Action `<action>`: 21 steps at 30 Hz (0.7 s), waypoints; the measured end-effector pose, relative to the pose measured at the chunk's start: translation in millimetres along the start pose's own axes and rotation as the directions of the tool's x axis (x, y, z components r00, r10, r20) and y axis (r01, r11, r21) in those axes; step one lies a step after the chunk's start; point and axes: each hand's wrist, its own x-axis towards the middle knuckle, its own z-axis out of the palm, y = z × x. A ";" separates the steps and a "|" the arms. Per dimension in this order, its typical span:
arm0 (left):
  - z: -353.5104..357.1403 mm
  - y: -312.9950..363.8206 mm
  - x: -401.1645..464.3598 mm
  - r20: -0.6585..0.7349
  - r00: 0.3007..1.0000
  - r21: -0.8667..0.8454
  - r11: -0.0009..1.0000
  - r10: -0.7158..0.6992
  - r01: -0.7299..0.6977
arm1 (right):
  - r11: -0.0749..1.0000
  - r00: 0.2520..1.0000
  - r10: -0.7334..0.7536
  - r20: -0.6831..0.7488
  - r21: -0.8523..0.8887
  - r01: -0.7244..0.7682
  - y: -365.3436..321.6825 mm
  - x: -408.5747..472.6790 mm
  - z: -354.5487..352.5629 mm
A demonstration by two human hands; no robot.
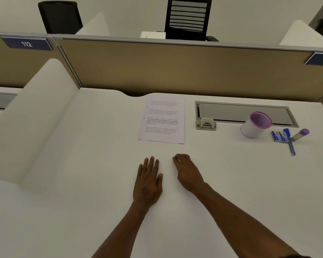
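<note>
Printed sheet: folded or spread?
Spread: the printed sheet lies flat on the desk, with all four edges and its text paragraphs showing.

- White desk [82, 202]: left hand [148, 180] lies flat on it, right hand [187, 174] just beside it, fingers bent.
- Paper [162, 121]: just beyond both hands, print up, touching neither.
- Punch [206, 124]: beyond the right hand and to its right, at the hatch [244, 112] set in the desk.
- Cup [255, 124]: upright, farther right.
- Staple boxes [277, 136], pen [291, 146], glue stick [300, 135]: close together, farthest right of the right hand.
</note>
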 end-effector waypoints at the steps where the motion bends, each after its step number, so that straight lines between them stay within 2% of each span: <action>1: -0.1 -0.9 -0.1 0.000 1.000 -0.002 1.000 0.002 -0.002 | 0.998 0.998 -0.055 -0.022 0.001 0.055 -0.3 -9.9 1.7; 3: 0.4 -1.4 -0.5 0.000 1.000 -0.009 1.000 0.003 -0.003 | 0.993 0.992 -0.113 -0.064 0.033 0.115 5.5 -30.5 3.9; 4: 1.1 -0.9 -0.6 -0.006 1.000 -0.011 1.000 0.001 -0.001 | 0.995 0.993 -0.069 -0.091 0.071 0.076 10.8 -38.2 3.0; 6: 2.1 0.3 -0.2 -0.014 1.000 -0.017 1.000 -0.006 0.006 | 0.974 0.974 0.159 -0.159 0.189 -0.128 24.4 -42.7 -1.3; 7: 2.5 0.6 -0.3 -0.015 1.000 -0.019 1.000 -0.008 0.008 | 0.945 0.939 0.277 -0.203 0.235 -0.228 30.5 -41.4 -3.4; 9: 3.3 0.3 -0.7 -0.013 1.000 -0.013 1.000 -0.009 0.009 | 0.910 0.899 0.386 -0.205 0.242 -0.335 35.0 -37.6 -4.8; 12: 4.0 -0.3 -0.4 -0.011 1.000 -0.006 1.000 -0.004 0.004 | 0.919 0.926 0.373 -0.058 0.159 -0.360 27.2 -40.1 9.1; 15: 4.5 0.3 -0.2 -0.022 1.000 -0.008 1.000 0.001 -0.001 | 0.925 0.928 0.369 -0.044 0.118 -0.362 5.5 -47.6 26.6; 21: 4.7 0.4 -0.3 -0.024 1.000 0.007 1.000 -0.003 0.004 | 0.952 0.972 0.237 -0.008 0.203 -0.230 -6.2 -50.0 32.2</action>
